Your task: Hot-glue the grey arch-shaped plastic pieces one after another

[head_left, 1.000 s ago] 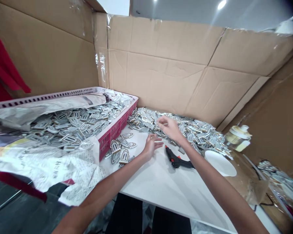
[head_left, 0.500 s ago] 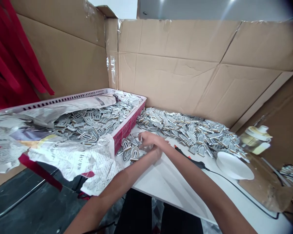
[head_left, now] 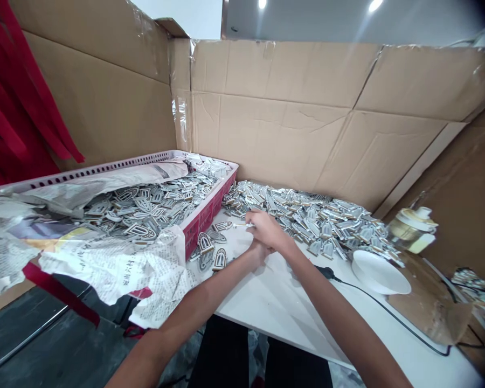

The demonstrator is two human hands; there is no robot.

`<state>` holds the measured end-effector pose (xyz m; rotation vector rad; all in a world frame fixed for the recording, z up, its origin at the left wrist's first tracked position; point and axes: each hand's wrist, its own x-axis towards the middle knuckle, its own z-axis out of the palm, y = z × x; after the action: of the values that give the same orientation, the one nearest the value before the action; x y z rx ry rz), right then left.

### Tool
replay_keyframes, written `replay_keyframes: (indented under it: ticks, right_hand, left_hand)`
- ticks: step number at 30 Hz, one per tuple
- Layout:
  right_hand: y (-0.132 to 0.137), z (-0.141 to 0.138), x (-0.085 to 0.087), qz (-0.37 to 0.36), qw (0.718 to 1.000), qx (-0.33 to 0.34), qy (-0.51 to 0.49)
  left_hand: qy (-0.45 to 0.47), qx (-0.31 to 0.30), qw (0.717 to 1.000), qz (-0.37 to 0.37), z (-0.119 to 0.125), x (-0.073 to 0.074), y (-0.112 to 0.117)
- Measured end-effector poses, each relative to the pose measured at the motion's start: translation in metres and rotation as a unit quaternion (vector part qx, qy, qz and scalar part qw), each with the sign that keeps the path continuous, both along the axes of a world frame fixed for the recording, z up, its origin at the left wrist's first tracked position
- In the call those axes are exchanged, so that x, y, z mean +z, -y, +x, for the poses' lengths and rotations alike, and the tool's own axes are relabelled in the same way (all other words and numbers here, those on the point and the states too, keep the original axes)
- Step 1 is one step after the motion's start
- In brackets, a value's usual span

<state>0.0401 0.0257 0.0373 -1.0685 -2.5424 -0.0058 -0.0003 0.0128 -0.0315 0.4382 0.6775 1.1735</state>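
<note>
My right hand (head_left: 265, 229) is closed over the white table (head_left: 262, 302), pinching a small arched metal piece (head_left: 241, 225) that shows nearly edge-on at the fingertips. My left hand (head_left: 260, 252) sits just below it, under the right wrist. Its fingers are hidden, so what they hold does not show. To the left of both hands lie several loose arched pieces (head_left: 205, 242), silver with dark slots, against the basket's side. Beyond the right hand spreads a big heap of similar grey pieces (head_left: 307, 215).
A pink basket (head_left: 206, 215) lined with newspaper (head_left: 133, 269) holds many more pieces. Right of my arms are a black-handled corded tool (head_left: 325, 272), a white bowl (head_left: 380, 275) and a clear container (head_left: 412, 229). Cardboard walls (head_left: 267, 129) enclose the table; red strips (head_left: 20, 108) hang left.
My right hand has drawn away from the loose pieces beside the basket, up and to the right, and now has an arched piece in its fingers. The view has shifted slightly.
</note>
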Motion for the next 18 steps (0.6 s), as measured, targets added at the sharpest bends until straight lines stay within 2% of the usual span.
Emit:
replay_keyframes:
  ticks: [3,6,10,13,15,18]
  right_hand:
    - [0.014,0.039,0.023,0.060,0.997,0.027,-0.040]
    - [0.026,0.079,0.032,0.106,0.991,0.049,-0.073]
    - [0.037,0.112,0.017,0.120,0.988,0.062,-0.069]
    - [0.042,0.121,0.001,0.059,0.993,0.072,-0.068]
    - [0.043,0.128,-0.005,0.028,0.994,0.047,-0.094]
    - [0.036,0.155,-0.006,0.034,0.985,-0.039,-0.167]
  left_hand:
    - [0.004,-0.041,0.999,-0.023,-0.001,0.001,-0.004]
    - [0.028,-0.099,0.994,-0.032,-0.007,0.009,-0.002]
    - [0.056,-0.184,0.981,0.006,-0.012,0.018,0.004]
    - [0.026,-0.239,0.970,0.027,-0.011,0.017,0.007]
    - [-0.004,-0.243,0.970,0.018,-0.008,0.013,0.007]
    - [-0.018,-0.205,0.978,0.018,-0.005,0.007,0.006]
